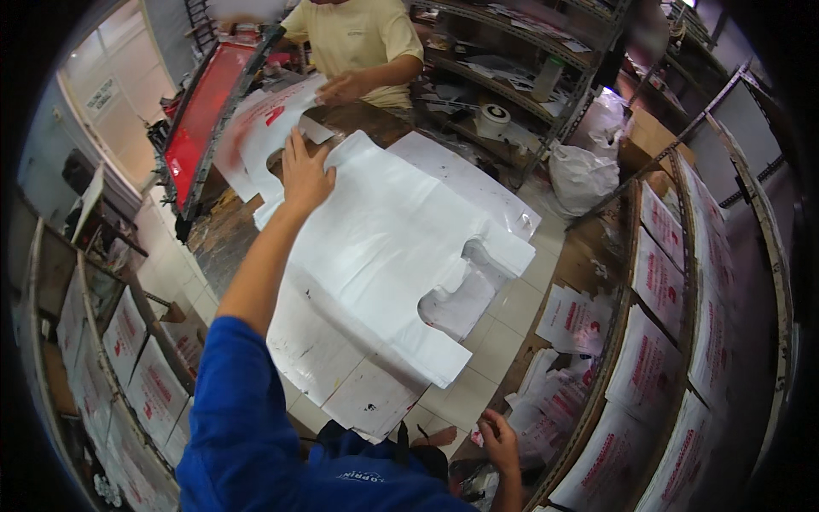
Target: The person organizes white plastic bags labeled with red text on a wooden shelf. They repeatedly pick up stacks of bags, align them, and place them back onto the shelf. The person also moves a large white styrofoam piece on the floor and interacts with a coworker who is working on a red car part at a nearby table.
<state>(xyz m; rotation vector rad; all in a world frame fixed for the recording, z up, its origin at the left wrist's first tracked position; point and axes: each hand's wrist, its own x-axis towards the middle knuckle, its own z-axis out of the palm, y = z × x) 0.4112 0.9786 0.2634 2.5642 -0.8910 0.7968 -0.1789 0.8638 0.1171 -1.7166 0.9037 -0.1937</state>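
Observation:
My left hand (304, 177) reaches forward and presses flat on the far corner of a stack of white plastic carrier bags (388, 247) lying on a worn wooden table (223, 230). The bags' handle loops point toward me at the lower right. My right hand (500, 439) hangs low by my side, fingers loosely apart, holding nothing, near printed bags on the rack. My blue sleeve covers the lower left of the stack.
Another person in a yellow shirt (358, 38) stands across the table, a hand (341, 88) on a red-printed bag beside a red screen-printing frame (203, 115). Racks of printed white bags (661, 282) stand right and left. A tied white sack (583, 175) lies on the tiled floor.

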